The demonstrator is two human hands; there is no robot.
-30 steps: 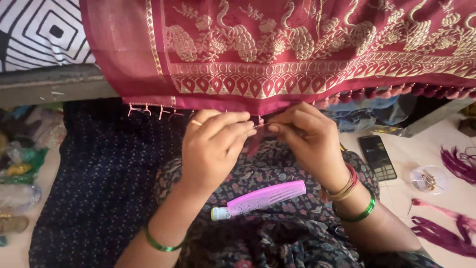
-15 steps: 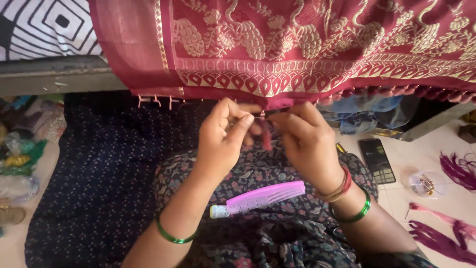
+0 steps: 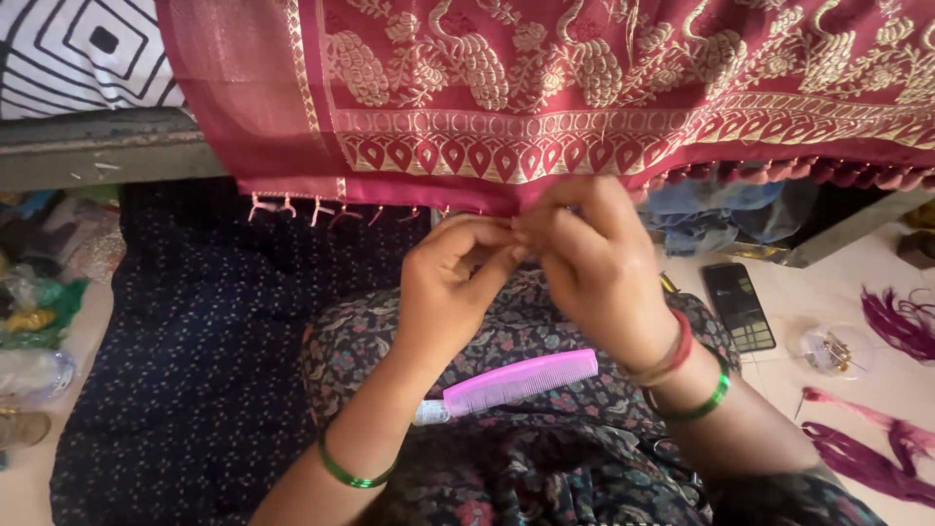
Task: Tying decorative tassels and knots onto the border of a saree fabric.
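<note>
Hanging maroon gold-patterned cloth [image 3: 584,88], hem apparently pinched

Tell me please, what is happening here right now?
A person works with both hands on the lower edge of a maroon cloth with gold patterns. The left hand and the right hand pinch its fringe together at the hem. A pink comb lies on the lap, and a phone rests on the floor nearby.

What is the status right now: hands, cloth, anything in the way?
Left hand and right hand pinch the red cloth at its lower edge. Pink comb lies on the lap, apart from both hands.
</note>
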